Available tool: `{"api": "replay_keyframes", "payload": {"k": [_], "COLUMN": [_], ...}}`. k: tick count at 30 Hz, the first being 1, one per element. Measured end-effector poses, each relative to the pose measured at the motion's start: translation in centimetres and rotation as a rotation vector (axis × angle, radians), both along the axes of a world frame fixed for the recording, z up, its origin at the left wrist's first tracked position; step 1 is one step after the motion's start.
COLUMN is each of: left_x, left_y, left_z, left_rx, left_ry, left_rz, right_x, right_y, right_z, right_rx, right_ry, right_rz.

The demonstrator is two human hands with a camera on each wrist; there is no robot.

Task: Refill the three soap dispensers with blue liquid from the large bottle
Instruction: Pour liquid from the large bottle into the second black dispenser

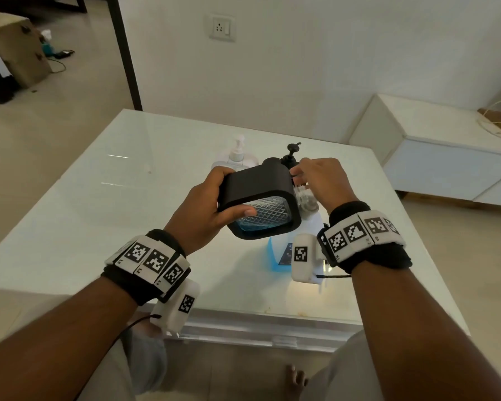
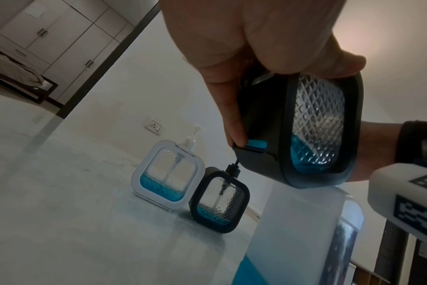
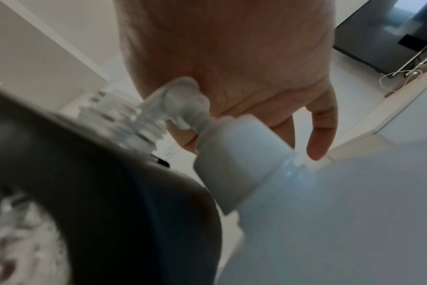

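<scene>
Holding a black dispenser [image 1: 258, 198] tilted in our left hand [image 1: 206, 209], we have the fingers curled round its frame and the thumb pressed on its patterned clear window. Its pump is off, and its threaded neck [image 3: 137, 123] lies right at the white pump spout [image 3: 183, 100] of the large bottle [image 1: 310, 227]. Blue liquid fills only the low end of this dispenser. Our right hand [image 1: 318, 180] sits on the bottle's pump, palm over the spout and fingers bent down around it; how firm that grip is we cannot tell, as the close view is blurred.

The large bottle stands on the table [image 1: 99, 227], just under the tilted dispenser, white and translucent, with blue liquid in its lower part. Farther back stand a white dispenser [image 2: 168, 173] and a second black dispenser [image 2: 219, 202], upright, side by side and nearly touching. Each has its pump on and a shallow layer of blue liquid at the bottom.

The table has a pale glass top that reflects the light. Behind it is a white wall with a socket [image 1: 221, 27], and to the right a low white cabinet [image 1: 446, 157] with cables on it. To the left the floor is tiled and a doorway opens onto another room.

We count three dispensers, two black and one white, and one large bottle.
</scene>
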State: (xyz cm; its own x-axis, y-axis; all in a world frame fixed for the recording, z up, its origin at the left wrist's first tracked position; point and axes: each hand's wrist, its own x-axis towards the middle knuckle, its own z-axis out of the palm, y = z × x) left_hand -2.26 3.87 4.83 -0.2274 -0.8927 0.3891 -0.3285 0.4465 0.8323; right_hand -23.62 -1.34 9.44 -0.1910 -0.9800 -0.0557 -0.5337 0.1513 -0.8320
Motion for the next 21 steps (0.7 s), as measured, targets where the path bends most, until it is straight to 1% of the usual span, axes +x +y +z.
{"api": "replay_keyframes", "payload": {"k": [10,15,18,21], "left_x": [-0.15,-0.16,-0.14,-0.06], "left_y": [-0.08,-0.06,-0.22,-0.51], "left_z": [-0.14,-0.21,-0.22,-0.28], "left_rx": [-0.011,0.002,0.007,0.015], "left_ry": [0.006,0.006,0.015,0.011], "left_rz": [-0.009,-0.001,0.003,0.004], "right_x": [0.04,0.28,0.41,0.32], "right_y": [0.21,0.28,-0.02,-0.07], "right_z": [-0.04,-0.04,-0.41,-0.57], "right_rx": [0.034,0.064,0.066,0.048], "right_ry": [-0.019,0.036,0.082,0.101], "right_rz": [-0.004,-0.016,0.033,0.028]}}
